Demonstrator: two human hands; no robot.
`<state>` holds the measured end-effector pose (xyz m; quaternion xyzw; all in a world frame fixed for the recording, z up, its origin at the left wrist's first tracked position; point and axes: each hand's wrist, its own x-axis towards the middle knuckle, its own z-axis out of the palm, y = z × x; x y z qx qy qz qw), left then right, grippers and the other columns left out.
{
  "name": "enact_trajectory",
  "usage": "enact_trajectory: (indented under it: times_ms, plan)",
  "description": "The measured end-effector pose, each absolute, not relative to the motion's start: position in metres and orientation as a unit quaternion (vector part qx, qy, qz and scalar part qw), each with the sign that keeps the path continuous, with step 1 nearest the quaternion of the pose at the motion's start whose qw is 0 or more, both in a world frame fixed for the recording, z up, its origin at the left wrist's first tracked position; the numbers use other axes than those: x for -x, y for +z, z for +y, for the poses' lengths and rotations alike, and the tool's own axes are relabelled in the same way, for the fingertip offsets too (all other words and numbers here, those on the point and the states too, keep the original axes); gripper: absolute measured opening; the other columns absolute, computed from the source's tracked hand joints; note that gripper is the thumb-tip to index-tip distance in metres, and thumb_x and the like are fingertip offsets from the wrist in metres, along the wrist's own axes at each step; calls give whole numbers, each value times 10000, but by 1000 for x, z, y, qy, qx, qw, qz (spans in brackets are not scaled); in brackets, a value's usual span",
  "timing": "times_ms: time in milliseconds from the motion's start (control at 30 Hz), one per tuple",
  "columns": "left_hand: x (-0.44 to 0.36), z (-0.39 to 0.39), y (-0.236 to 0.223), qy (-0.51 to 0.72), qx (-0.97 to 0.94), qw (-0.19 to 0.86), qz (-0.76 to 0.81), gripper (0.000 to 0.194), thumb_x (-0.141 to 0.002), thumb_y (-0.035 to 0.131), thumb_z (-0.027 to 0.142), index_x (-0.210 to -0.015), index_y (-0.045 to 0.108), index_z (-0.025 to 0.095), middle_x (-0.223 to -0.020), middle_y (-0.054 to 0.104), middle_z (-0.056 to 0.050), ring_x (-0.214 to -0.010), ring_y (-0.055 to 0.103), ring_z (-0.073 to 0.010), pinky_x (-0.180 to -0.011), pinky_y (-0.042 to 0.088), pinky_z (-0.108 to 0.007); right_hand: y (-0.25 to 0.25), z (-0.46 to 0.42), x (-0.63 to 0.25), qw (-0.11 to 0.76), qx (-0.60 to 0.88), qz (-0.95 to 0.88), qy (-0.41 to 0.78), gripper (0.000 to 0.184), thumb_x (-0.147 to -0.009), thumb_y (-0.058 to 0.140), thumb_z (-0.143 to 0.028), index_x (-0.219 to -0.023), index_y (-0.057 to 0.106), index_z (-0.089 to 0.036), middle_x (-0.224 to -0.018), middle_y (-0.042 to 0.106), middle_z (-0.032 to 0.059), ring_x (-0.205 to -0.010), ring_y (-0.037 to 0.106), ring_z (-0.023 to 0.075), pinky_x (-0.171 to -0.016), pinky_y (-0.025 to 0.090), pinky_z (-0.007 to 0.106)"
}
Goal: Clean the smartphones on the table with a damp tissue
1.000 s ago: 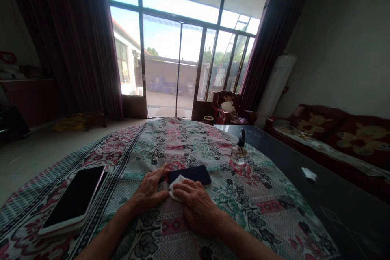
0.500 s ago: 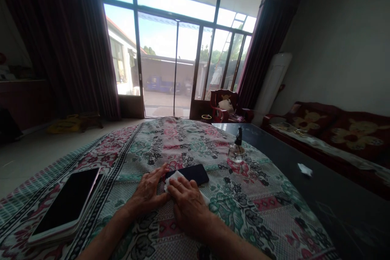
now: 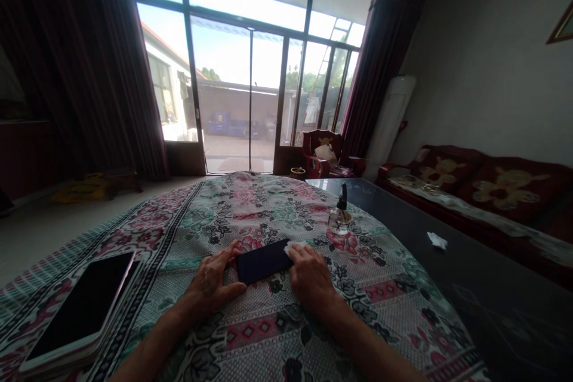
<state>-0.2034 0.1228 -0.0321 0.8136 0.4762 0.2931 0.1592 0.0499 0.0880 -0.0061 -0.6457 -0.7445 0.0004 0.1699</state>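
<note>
A dark phone lies flat on the flowered cloth in front of me. My left hand rests at the phone's left end, thumb and fingers bracing its edge. My right hand is at the phone's right end, fingers pressed down on a small white wipe that peeks out past the fingertips.
A tablet with a white rim lies at the near left of the cloth. A small clear pump bottle stands beyond the phone. To the right is a dark glass tabletop with a white scrap, then a red sofa.
My right hand has slid the white wipe from the phone's left end across to its right end. The left hand stayed at the left end. The view shifted slightly.
</note>
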Motion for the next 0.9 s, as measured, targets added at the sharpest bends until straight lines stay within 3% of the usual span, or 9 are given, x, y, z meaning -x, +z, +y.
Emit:
enact_trajectory:
  times_ms: [233,367,467,767,900]
  plan:
    - [201,124,-33,295,-806,165,486,808,-715,672,365,-1447,353,247,-1324,603,-83,-1246,517,-304,-1075,342,-474,-12,72,-10,207,481,-851,41,456,-964,369,-338,-1382,430,-167,-1495,386,106,-1381,310,250,-1108,254,445]
    - [201,125,-35,300,-804,161,488,798,-710,659,348,-1441,364,220,-1316,610,-89,-1243,524,-297,-1087,334,-473,-10,70,7,223,415,-881,57,345,-973,364,-318,-1241,527,-174,-1392,497,83,-1320,385,211,-1095,292,385]
    - [202,125,-35,298,-802,163,491,807,-707,670,375,-1437,371,205,-1317,608,-97,-1242,522,-304,-1079,345,-474,-8,76,3,222,437,-870,47,322,-981,352,-312,-1187,565,-184,-1319,553,77,-1275,430,211,-1085,306,386]
    - [200,120,-25,286,-794,174,507,810,-705,678,408,-1434,385,210,-1304,616,-89,-1245,512,-317,-1072,344,-465,-10,103,-38,177,631,-755,23,461,-985,306,-329,-1350,502,-128,-1469,422,139,-1384,322,270,-1113,262,452]
    - [200,120,-26,284,-796,176,505,820,-711,676,409,-1442,369,200,-1315,607,-93,-1253,505,-309,-1077,341,-460,-11,100,-29,182,620,-763,18,502,-977,323,-356,-1369,478,-82,-1479,398,165,-1389,311,292,-1123,245,450]
